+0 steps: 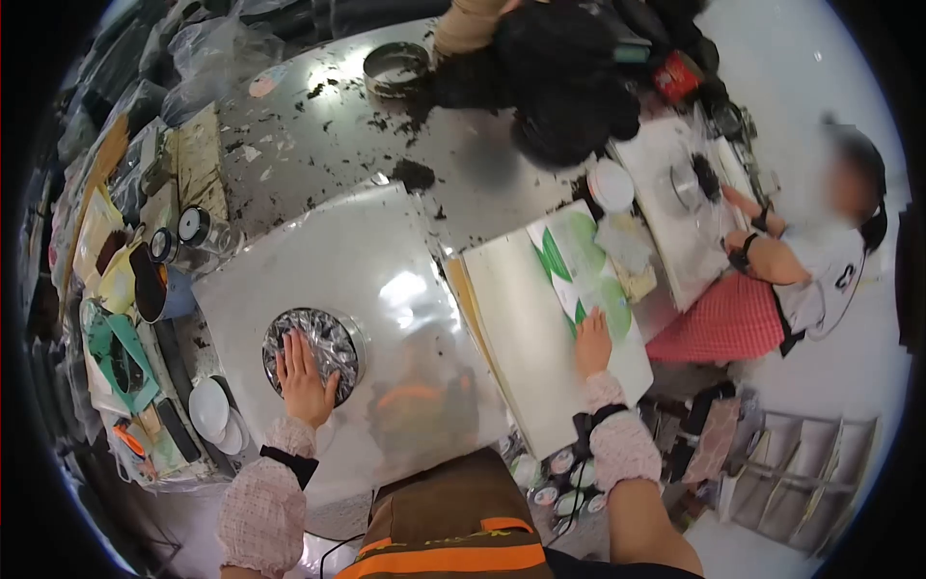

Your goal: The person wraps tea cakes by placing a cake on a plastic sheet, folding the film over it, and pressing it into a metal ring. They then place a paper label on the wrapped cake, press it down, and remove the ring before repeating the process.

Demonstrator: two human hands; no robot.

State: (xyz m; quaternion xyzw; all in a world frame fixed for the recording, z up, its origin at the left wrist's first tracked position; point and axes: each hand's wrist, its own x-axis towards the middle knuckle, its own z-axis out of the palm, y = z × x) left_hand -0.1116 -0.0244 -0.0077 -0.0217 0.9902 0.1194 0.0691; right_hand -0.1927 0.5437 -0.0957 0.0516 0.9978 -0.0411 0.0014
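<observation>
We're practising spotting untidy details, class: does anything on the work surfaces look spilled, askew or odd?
Yes. Dark crumbs and clumps lie strewn across the far metal table, outside the round ring, so they look spilled, though they may be ordinary work debris. The sheet under the left hand looks crinkled, perhaps deliberately.

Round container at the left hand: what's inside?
Crumpled, shiny material shows in the round container; the left hand covers part, and anything beneath that layer is hidden.

right: co-worker (820,265) | upper right: red container (677,76) | lower right: rack (803,480) (compartmented)
</observation>
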